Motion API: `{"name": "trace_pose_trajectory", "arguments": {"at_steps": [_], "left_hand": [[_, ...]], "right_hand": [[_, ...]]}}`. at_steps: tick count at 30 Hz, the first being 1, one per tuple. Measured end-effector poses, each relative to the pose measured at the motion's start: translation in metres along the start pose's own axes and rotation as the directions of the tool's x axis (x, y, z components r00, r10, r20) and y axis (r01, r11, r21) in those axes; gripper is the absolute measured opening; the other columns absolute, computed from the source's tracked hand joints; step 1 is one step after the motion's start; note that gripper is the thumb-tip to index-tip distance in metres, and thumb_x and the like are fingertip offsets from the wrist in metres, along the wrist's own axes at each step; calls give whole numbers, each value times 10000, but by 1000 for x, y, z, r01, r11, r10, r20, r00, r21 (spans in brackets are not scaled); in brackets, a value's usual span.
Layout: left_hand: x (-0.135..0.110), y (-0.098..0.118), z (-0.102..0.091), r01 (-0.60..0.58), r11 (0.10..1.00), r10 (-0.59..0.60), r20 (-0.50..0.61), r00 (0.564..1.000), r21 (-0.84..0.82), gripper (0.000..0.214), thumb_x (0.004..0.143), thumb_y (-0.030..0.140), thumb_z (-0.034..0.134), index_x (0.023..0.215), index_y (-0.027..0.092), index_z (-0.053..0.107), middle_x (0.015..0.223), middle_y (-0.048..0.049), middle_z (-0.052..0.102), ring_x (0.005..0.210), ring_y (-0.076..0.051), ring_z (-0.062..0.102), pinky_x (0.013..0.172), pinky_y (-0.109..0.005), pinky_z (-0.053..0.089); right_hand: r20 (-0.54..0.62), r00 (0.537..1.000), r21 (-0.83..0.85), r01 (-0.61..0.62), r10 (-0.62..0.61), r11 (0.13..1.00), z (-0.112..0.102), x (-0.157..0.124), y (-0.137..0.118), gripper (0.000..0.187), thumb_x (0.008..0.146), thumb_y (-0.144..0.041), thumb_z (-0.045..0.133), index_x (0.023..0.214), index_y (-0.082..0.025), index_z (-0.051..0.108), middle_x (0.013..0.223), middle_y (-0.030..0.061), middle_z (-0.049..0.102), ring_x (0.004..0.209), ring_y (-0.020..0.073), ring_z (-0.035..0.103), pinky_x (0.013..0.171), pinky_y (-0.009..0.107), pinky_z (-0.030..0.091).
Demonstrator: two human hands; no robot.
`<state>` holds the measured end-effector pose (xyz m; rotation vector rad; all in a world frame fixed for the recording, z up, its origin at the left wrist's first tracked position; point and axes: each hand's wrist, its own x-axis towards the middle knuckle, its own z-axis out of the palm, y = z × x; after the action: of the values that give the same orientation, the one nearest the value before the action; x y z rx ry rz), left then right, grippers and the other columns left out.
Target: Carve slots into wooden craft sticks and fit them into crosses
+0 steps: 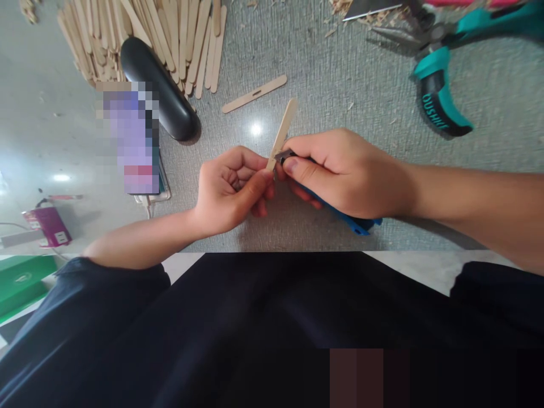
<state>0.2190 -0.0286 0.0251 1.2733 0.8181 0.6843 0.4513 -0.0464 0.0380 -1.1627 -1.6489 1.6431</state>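
**Blade at the stick, both hands closed**

You have the wooden stick pinched at its lower end between the thumb and curled fingers of your left hand. It rises tilted away from you, its rounded top free above the grey mat. Your right hand is wrapped around the blue-handled knife, thumb pressed forward on top. The metal tip meets the stick's edge just above your left thumb. The hands sit tight together, touching or nearly so.

This looks like the cutting step, with a notch or trim being worked low on the stick. Your thumb hides the contact, so I cannot tell how deep the blade sits. The next stroke calls for a steady pinch and a short, controlled push, with your left fingertips out of the blade's line, since they lie right beside it.

A slotted stick lies flat on the mat just beyond the hands. The pile of sticks and a black case are further off to your left, and the teal pliers well apart to your right.
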Motion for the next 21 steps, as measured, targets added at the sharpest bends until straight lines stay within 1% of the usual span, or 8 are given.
{"name": "trace_pose_trajectory", "arguments": {"at_steps": [2, 6, 8, 11, 13, 17, 19, 21], "left_hand": [[1, 3, 0, 24, 999, -24, 7, 1000, -30, 537, 1033, 675, 917, 913, 209, 679, 691, 32, 780, 445, -112, 716, 380, -191, 546], [2, 7, -1, 62, 997, -60, 32, 998, -52, 554, 1005, 687, 938, 904, 209, 676, 695, 28, 786, 437, -115, 711, 379, -200, 557], [2, 6, -1, 74, 996, -73, 28, 997, -51, 566, 996, 702, 941, 913, 215, 664, 703, 26, 799, 439, -119, 715, 383, -207, 568], [1, 1, -1, 85, 996, -85, -9, 996, -31, 594, 982, 736, 939, 930, 223, 645, 744, 13, 835, 469, -132, 745, 404, -221, 596], [1, -2, -1, 77, 997, -78, -25, 997, -13, 582, 1004, 729, 924, 937, 222, 647, 780, -1, 856, 504, -141, 773, 431, -231, 624], [1, -5, -1, 54, 998, -54, -34, 998, -21, 533, 1036, 683, 916, 954, 214, 675, 815, -8, 869, 562, -149, 811, 484, -245, 672], [1, -4, -1, 53, 998, -54, -37, 998, -40, 524, 1031, 670, 928, 966, 212, 684, 820, -6, 870, 575, -149, 818, 498, -248, 685], [1, -3, 0, 58, 997, -60, -29, 998, -57, 516, 1030, 658, 935, 973, 209, 687, 812, -1, 865, 574, -148, 817, 504, -248, 690]], "right_hand": [[35, 999, 53, 13, -15, 999, -4, 1, 2, 380, 1199, -113, 541, 852, -252, 614, 636, -48, 636, 537, 121, 561, 544, 327, 413], [103, 993, 94, 50, -59, 994, -10, 4, 5, 384, 1203, -96, 539, 863, -228, 657, 660, -49, 655, 539, 105, 563, 511, 286, 409], [116, 992, 102, 43, -55, 994, -11, 4, 5, 389, 1200, -86, 539, 853, -224, 648, 661, -48, 651, 544, 104, 560, 509, 277, 400], [114, 993, 116, 22, -35, 993, -10, 5, 2, 376, 1202, -87, 541, 872, -216, 667, 661, -49, 652, 545, 100, 564, 525, 275, 403], [94, 995, 146, 7, -21, 989, -8, 5, 0, 366, 1203, -91, 531, 892, -214, 680, 660, -55, 648, 533, 96, 563, 525, 277, 410], [3, 1000, 168, 2, -3, 986, 0, 4, 0, 358, 1187, -93, 525, 883, -227, 658, 646, -61, 630, 514, 103, 565, 512, 292, 422], [-40, 999, 118, 29, -24, 993, 3, 3, 1, 353, 1190, -117, 538, 876, -239, 642, 646, -59, 631, 522, 113, 565, 527, 307, 423], [-76, 996, 40, 54, -51, 998, 4, 1, 2, 351, 1195, -143, 548, 871, -249, 628, 659, -51, 637, 567, 130, 577, 583, 326, 433]]}}
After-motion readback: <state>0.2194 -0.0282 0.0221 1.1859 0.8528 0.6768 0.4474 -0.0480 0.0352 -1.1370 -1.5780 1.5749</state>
